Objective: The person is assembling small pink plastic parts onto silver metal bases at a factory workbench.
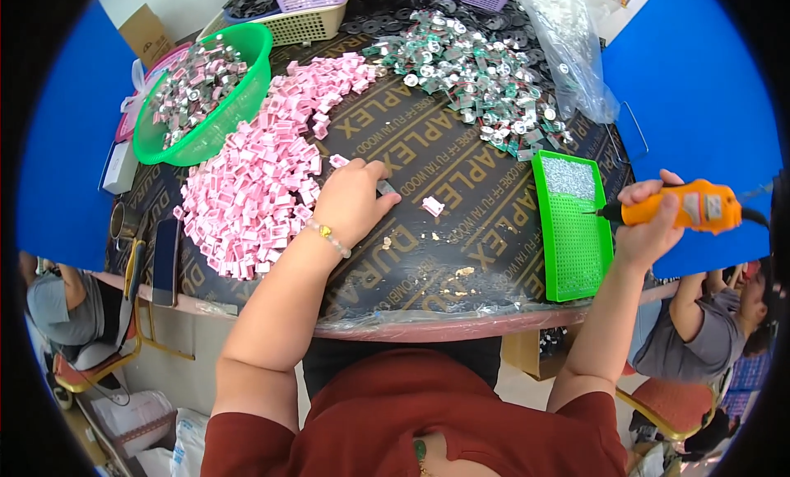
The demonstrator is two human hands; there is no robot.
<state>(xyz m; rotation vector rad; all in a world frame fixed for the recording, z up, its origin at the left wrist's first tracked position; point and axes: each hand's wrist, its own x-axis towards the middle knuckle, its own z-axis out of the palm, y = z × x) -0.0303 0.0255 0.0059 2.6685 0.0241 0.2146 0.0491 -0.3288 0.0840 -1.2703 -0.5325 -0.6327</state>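
Note:
My right hand (pixel 650 222) is wrapped round an orange electric screwdriver (pixel 699 207). Its dark tip points left over a green tray (pixel 575 293) with a perforated bed; small silver screws (pixel 568 178) lie heaped at the tray's far end. My left hand (pixel 358 197) rests low over the table, fingers curled, with a small greyish piece (pixel 384 187) between thumb and forefinger; its details are partly covered. A pink plastic housing (pixel 338 160) lies by the knuckles, and another pink housing (pixel 432 206) sits alone to the right of this hand.
A big pile of pink housings (pixel 247 197) spreads left of my left hand. Behind it stands a green basin (pixel 263 66) of small metallic parts. Greenish parts with silver discs (pixel 485 82) are heaped at the back, beside a clear plastic bag (pixel 576 57). A phone (pixel 166 261) lies near the left edge.

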